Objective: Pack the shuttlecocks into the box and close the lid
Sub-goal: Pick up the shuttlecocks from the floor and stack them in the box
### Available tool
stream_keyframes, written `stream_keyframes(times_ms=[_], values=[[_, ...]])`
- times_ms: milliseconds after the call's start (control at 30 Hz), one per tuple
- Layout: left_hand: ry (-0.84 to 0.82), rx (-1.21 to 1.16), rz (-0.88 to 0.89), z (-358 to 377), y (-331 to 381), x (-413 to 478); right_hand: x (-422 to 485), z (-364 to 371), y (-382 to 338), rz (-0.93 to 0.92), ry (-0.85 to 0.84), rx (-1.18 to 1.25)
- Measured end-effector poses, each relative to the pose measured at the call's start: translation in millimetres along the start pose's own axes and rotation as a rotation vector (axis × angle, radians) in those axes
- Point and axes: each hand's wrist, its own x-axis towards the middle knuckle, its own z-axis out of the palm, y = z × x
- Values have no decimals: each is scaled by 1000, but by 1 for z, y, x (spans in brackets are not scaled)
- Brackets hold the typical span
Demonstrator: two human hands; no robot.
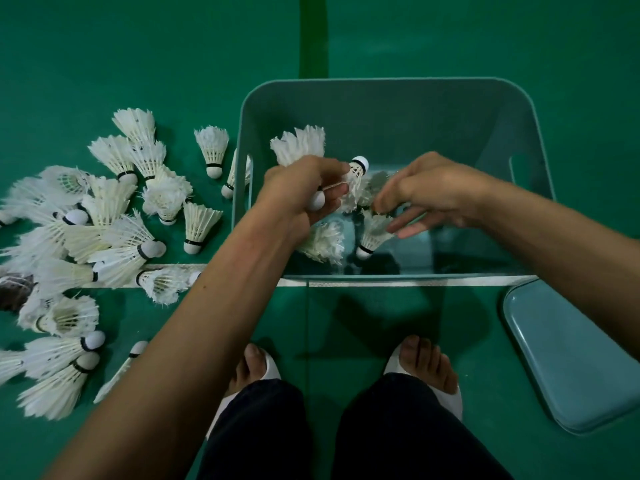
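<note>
Head cam: left hand [301, 188] clamped round a bunch of shuttlecocks [301, 143] over the box [381, 84], with more heaped on the floor [138, 64] to its left. The right hand [429, 192] is inside too, pinching or not I can't tell. Featherlight, crushable (grab the cork ends, probably).

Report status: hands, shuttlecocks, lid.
Left hand grips shuttlecocks over box. Right hand among those inside, grip unclear. Big pile on floor, lid off beside box. Nothing blocking.

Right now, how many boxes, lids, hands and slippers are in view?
Box: 1
Lid: 1
Hands: 2, left hand and right hand
Slippers: 2
Total: 6
</note>
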Motion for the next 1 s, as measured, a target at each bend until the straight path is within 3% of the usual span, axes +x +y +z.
stream_keyframes(times_ms=[167, 300, 400, 533, 600, 767, 1000], values=[[-1, -7, 1, 3, 2, -5, 2, -12, 12, 16, 29, -42], [-2, -7, 16, 2, 1, -7, 11, -2, 13, -137, 205, -422], [10, 6, 40, 2, 0, -10, 14, 13, 8, -219, 176, -695], [26, 13, 55, -3, 1, -9, 18, 25, 9, -175, 130, -817], [22, 4, 50, -6, 2, -9, 15, 18, 10, -128, 97, -739], [-1, -37, 20, -7, 2, -7, 19, 13, 18, 65, -85, -178], [-16, -8, -18, -3, -3, -2, 40, 55, 14, 240, -277, 114]])
